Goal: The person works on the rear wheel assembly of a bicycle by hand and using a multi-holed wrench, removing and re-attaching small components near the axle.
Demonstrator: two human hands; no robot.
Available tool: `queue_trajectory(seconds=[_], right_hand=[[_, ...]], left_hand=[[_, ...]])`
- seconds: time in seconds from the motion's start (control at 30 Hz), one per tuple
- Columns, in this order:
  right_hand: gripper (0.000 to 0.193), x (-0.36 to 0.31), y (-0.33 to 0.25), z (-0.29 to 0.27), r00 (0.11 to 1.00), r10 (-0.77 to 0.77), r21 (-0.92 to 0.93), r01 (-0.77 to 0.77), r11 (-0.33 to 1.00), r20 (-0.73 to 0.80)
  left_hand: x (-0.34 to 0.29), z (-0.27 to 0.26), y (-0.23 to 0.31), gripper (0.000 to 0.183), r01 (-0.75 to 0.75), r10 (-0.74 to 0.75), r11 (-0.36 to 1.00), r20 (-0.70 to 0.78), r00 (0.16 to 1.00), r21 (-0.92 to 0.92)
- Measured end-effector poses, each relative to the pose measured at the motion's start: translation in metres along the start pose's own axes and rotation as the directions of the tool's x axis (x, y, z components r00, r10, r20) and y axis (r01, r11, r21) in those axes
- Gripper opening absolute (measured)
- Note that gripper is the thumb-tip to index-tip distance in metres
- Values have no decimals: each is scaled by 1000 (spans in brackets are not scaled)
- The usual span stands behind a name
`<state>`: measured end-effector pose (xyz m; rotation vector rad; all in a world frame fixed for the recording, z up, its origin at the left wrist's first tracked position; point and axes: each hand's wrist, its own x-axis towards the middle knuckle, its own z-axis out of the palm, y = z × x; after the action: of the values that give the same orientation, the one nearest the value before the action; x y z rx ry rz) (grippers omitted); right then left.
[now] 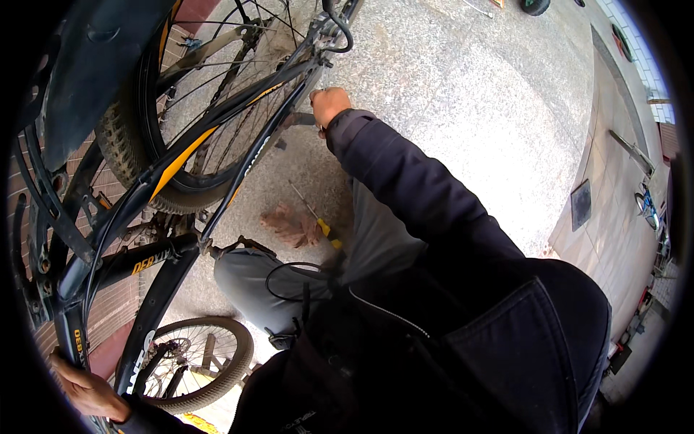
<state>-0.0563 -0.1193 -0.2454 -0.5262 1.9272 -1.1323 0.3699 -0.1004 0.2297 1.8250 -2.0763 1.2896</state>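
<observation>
A black bicycle frame with orange accents (173, 170) stands on my left. Its spoked wheel with a knobby tyre (119, 137) is at the upper left, and a second wheel (242, 351) shows lower down. Beside the axle end of the upper wheel, my right hand (331, 106) is closed in a fist; what it holds is mostly hidden, with a small metallic bit peeking out below. My left hand (90, 390) wraps round a frame tube at the lower left, its fingertips partly hidden.
Between the frame and my bent grey-trousered legs (267, 286), a screwdriver with a yellow-and-black handle (324, 228) lies by a crumpled brownish cloth (285, 224). A dark square plate (580, 205) and a small blue bicycle (647, 206) are off to the right.
</observation>
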Motion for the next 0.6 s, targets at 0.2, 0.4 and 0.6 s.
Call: queue_trajectory(seconds=[0.2,0.4,0.6], right_hand=[[27,3,1,16,997,74,92,-77,993,39],[31,-20,-23,16,969,143,206,-101,973,-201],[24,-17,-16,-1,984,157,364,-115,924,-86]], left_hand=[[0,-2,0,47,-5,4,999,-16,1000,-37],[-2,-1,5,47,16,-16,1000,-3,1000,-1],[-1,0,8,47,-14,14,999,-1,1000,-40]])
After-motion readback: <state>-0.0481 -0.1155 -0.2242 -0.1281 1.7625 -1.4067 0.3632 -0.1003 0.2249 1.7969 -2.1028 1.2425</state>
